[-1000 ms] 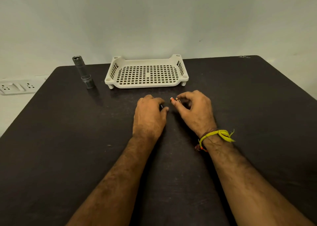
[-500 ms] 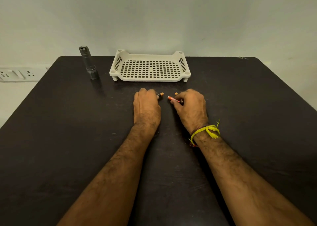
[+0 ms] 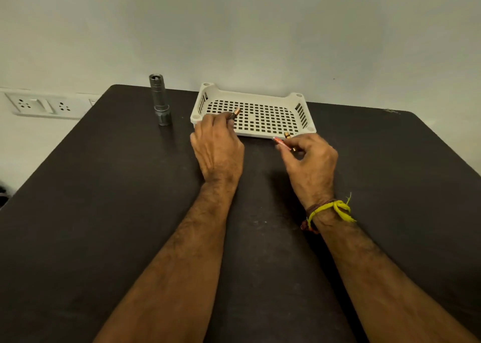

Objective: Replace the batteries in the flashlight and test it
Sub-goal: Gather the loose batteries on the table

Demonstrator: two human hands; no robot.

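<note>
A silver flashlight body (image 3: 159, 100) stands upright near the table's far left edge, its open end up. My left hand (image 3: 218, 147) pinches a small copper-tipped battery (image 3: 234, 114) over the front left part of the white perforated tray (image 3: 299, 109). My right hand (image 3: 309, 160) holds two small batteries just in front of the tray's front right corner: an orange one (image 3: 281, 143) and a copper-tipped one (image 3: 287, 135). Most of each battery is hidden by fingers.
The dark table (image 3: 104, 212) runs to a pale wall at the back. A white wall socket strip (image 3: 39, 105) sits left of the table's far corner. A yellow thread band (image 3: 331, 208) is tied on my right wrist.
Both hands have lifted the batteries off the table and moved forward toward the tray. The left hand now reaches over the tray's front edge.
</note>
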